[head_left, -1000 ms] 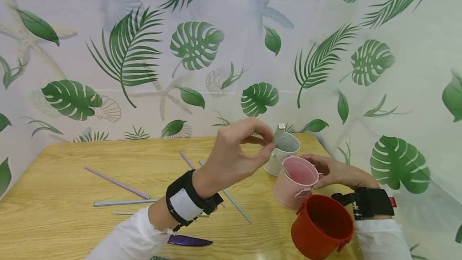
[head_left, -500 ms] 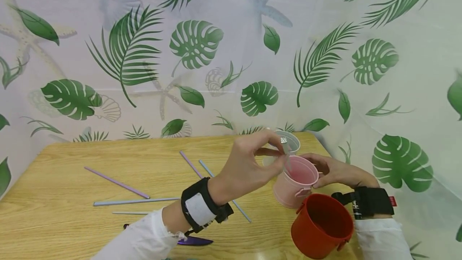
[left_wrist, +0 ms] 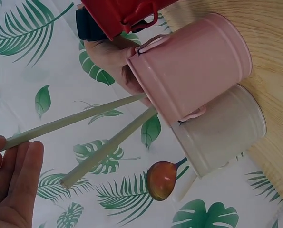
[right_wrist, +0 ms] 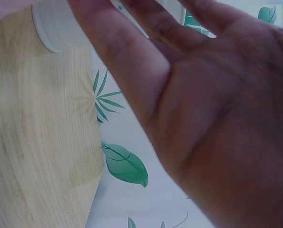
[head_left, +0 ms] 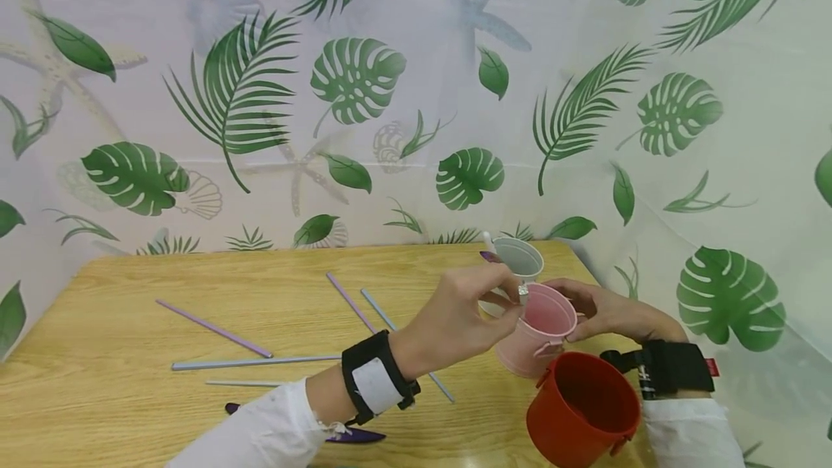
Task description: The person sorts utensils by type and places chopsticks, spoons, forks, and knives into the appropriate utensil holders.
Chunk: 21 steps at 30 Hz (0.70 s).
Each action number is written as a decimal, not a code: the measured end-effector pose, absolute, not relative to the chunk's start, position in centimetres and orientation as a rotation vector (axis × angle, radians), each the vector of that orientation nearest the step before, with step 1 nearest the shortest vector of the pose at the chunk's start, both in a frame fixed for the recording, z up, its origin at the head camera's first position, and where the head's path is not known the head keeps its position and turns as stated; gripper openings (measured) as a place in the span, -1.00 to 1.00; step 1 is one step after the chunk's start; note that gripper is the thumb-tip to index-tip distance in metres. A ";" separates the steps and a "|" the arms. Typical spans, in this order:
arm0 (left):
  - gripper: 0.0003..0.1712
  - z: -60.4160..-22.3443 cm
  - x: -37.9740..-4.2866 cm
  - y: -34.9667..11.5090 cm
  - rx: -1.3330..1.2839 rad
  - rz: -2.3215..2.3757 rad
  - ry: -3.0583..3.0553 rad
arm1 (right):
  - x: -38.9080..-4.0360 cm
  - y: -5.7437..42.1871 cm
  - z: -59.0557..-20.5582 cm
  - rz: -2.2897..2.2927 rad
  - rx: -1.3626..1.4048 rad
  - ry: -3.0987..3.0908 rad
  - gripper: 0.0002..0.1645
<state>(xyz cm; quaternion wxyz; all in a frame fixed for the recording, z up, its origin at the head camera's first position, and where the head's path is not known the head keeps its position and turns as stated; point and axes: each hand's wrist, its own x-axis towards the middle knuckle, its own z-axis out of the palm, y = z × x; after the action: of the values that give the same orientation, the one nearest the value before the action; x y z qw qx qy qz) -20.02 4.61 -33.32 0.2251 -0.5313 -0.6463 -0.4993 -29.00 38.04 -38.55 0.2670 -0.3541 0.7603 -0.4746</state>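
My left hand (head_left: pixel 477 309) pinches a pale green chopstick (left_wrist: pixel 74 118) near its upper end, and the chopstick's lower end reaches into the mouth of the pink bucket (left_wrist: pixel 193 66). A second pale green chopstick (left_wrist: pixel 110 148) leans out of that bucket. My right hand (head_left: pixel 611 313) holds the pink bucket at its right side, thumb on the near wall and fingers behind. In the right wrist view, the right palm (right_wrist: pixel 217 109) covers much of the picture. The chopsticks' lower tips are hidden inside the bucket.
A white bucket (left_wrist: pixel 222 133) stands behind the pink one, with a shiny spoon (left_wrist: pixel 161 180) sticking out. A red bucket (head_left: pixel 581 410) stands in front. Purple (head_left: pixel 214 328) and blue chopsticks (head_left: pixel 253 363) and a purple knife (head_left: pixel 356 436) lie on the wooden table (head_left: pixel 84 352).
My left hand has moved right and down, lowering the chopstick into the pink bucket. The right hand stays on that bucket.
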 end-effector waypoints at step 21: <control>-0.78 -33.5 -20.7 4.1 -1.417 -1.294 -1.980 | -29.5 38.0 -37.9 -1.253 -0.919 2.092 -0.06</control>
<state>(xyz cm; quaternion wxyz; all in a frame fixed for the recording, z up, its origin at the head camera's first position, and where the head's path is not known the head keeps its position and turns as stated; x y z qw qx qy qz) -20.66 4.14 -33.49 0.1911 -0.5043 -0.7048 -0.4608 -29.53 37.98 -37.88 0.2647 -0.3401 0.7741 -0.4636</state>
